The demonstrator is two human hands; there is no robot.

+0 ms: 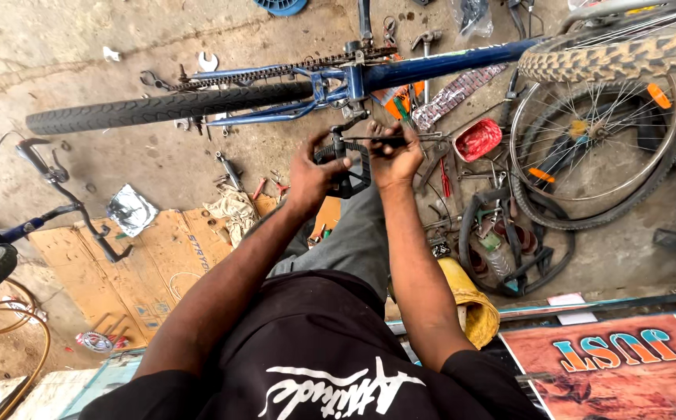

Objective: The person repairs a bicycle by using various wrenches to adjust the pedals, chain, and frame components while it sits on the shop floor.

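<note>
We clamped left hand (310, 173) on black pedal (347, 167); right hand (395, 158) gripped tool (381, 141) lying crosswise, just above pedal.

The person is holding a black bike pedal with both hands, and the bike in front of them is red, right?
Not quite. The bike frame is blue, not red, as the head view shows. The rest holds: the left hand and right hand both grip the black pedal just below that frame.
</note>
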